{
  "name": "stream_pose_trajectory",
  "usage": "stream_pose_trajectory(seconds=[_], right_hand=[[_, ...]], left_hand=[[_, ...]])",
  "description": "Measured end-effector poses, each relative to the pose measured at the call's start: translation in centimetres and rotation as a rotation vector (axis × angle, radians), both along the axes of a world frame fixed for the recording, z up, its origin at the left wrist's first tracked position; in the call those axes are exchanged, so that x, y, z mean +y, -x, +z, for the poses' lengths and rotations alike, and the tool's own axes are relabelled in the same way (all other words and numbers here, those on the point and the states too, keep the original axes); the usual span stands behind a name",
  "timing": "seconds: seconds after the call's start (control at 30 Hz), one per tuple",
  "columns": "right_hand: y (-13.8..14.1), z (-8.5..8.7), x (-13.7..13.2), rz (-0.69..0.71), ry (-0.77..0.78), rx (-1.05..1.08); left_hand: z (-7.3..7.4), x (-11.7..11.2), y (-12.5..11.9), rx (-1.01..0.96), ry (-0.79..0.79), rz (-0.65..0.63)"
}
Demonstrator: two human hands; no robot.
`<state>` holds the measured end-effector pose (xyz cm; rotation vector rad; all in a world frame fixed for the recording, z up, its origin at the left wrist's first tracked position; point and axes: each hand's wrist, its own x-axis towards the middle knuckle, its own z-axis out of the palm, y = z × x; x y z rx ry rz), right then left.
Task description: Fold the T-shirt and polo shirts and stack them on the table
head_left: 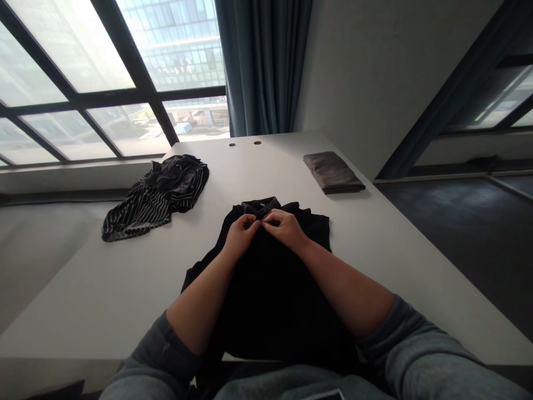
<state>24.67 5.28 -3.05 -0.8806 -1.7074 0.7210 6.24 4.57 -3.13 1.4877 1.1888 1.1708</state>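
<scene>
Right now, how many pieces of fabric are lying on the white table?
3: a black collared shirt in the middle, pinched by the left hand and right hand; a crumpled black-and-white striped garment at far left; a folded grey cloth at far right. Others may be hidden underneath.

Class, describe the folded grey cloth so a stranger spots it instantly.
On the white table, look to the far right. There lies the folded grey cloth, the only neat stack, unlike the crumpled striped garment and the black shirt under the hands.
</scene>
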Motion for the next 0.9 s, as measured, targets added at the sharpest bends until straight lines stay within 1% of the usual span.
stream_pose_trajectory(seconds=[0.23, 0.43, 0.57, 0.73, 0.9], right_hand=[[0.4, -0.8, 0.2, -0.056, 0.144, 0.085], [0.5, -1.6, 0.5, -0.077, 0.202, 0.127], [0.4, -1.6, 0.6, -0.066, 0.259, 0.125], [0.4, -1.0, 0.3, -0.072, 0.210, 0.050], [0.7, -0.7, 0.1, -0.078, 0.211, 0.058]], left_hand=[[0.0, -0.3, -0.4, 0.132, -0.099, 0.046], [0.2, -0.1, -0.2, 0.121, -0.058, -0.032], [0.4, -0.1, -0.1, 0.119, -0.060, -0.050], [0.3, -0.2, -0.3, 0.086, -0.031, -0.035], [0.2, -0.3, -0.4, 0.089, -0.074, 0.068]])
